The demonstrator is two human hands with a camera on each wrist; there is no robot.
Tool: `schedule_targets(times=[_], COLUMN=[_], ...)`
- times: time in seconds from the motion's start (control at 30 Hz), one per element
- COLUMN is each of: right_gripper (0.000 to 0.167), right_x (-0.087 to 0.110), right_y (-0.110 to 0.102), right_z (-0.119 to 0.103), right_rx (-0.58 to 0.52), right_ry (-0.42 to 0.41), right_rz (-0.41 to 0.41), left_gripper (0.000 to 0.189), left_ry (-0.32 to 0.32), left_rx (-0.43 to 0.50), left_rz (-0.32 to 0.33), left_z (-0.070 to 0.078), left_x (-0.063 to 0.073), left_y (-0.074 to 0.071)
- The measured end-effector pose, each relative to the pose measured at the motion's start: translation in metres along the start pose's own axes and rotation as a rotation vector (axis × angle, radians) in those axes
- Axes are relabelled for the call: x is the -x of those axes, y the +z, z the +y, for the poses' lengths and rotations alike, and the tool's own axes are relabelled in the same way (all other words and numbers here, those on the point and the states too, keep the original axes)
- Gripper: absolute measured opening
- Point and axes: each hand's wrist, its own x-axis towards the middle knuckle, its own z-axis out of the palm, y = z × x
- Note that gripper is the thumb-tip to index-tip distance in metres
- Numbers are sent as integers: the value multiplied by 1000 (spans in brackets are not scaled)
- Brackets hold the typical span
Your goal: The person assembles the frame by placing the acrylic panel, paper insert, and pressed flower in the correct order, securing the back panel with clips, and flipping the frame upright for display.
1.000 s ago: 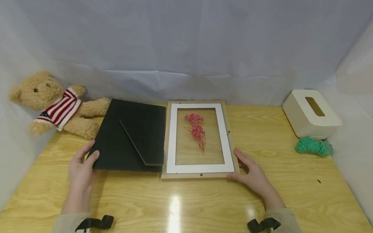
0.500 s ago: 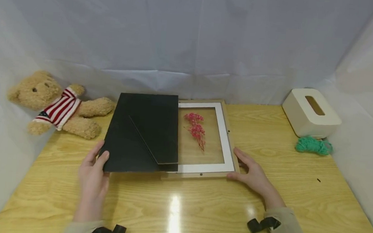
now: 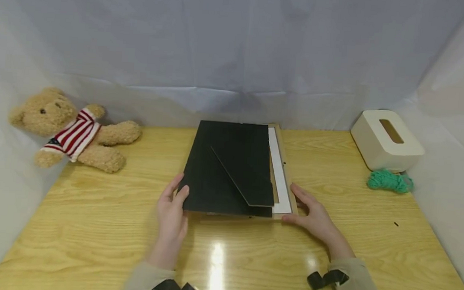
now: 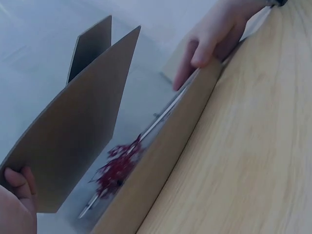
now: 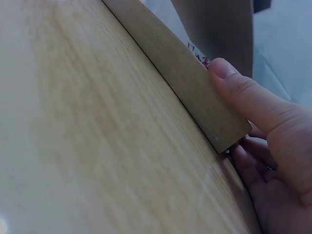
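My left hand (image 3: 172, 215) pinches the lower left corner of a black backing board (image 3: 221, 180), which has an angled stand flap (image 3: 250, 173) on its upper face. The board is held above a light wooden picture frame (image 3: 288, 167) and hides most of it from the head view. Only the frame's right side and a strip of white mat (image 3: 279, 171) show there. Below the tilted board, pink dried flowers (image 4: 117, 168) appear inside the frame in the left wrist view. My right hand (image 3: 315, 218) grips the frame's lower right corner, with the thumb (image 5: 226, 73) on the upper edge.
A teddy bear (image 3: 83, 130) in a striped sweater lies at the back left. At the back right stands a cream tissue box (image 3: 389, 142), with a green cord bundle (image 3: 390, 181) before it. A small dark piece (image 3: 396, 224) lies on the wooden table (image 3: 89, 225).
My left hand has carried the backing board rightward from beside the frame to over it, covering the flowers in the head view. The right hand and frame have stayed put.
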Motion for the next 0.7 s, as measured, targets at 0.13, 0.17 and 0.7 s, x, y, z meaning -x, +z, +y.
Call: schedule_targets(times=[0.13, 0.17, 0.7], right_gripper=[94, 94, 88], right_x=[0, 0, 0], right_y=[0, 0, 0], right_z=[2, 3, 0], right_rx=[-10, -15, -11], right_ry=[-18, -21, -5], right_rz=[-2, -1, 11], left_gripper=[41, 40, 41], left_ry=[-24, -30, -26], left_rx=[-50, -61, -147], left_rz=[18, 27, 54], left_z=[-18, -21, -54], left_x=[3, 4, 9], left_y=[15, 19, 43])
